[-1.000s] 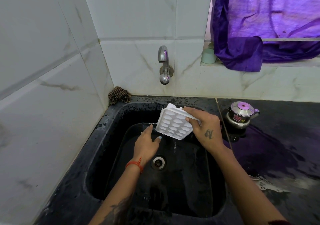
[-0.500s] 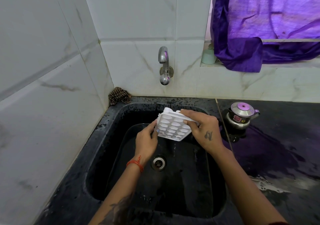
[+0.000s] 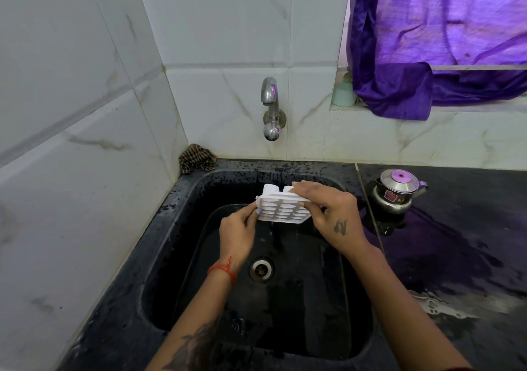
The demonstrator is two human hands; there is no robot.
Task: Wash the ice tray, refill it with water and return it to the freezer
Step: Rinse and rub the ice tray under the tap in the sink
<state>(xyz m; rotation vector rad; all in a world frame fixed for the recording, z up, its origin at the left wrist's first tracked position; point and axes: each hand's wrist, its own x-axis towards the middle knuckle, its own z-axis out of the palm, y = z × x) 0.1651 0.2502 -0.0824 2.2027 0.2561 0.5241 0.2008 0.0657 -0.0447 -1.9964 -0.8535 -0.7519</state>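
We hold the white ice tray (image 3: 281, 209) with both hands over the black sink (image 3: 171, 228). Right hand (image 3: 332, 213) grips the tray's right end, fingers curled over the far edge, thumb on the near face. Left hand (image 3: 238, 232) pinches the tray's left near corner with thumb and fingertips. So the tray spans the gap between our two grips, left corner in the left pinch, right end under the right palm. The tray tilts toward us, pocket openings facing the camera; whether water is in the pockets we cannot tell. It sits above the sink basin, nearer the back wall than the drain (image 3: 261, 269), and clear of the sink floor. The drain lies below the tray and toward us. The tap (image 3: 271, 108) is on the wall tile behind the sink, straight beyond the tray; no stream shows. A brown checked rag (image 3: 196, 159) sits at the sink's back left corner. A small steel kettle (image 3: 395, 192) stands on the wet counter just right of the sink. A purple cloth (image 3: 427, 42) hangs above the counter, up right of the tap.
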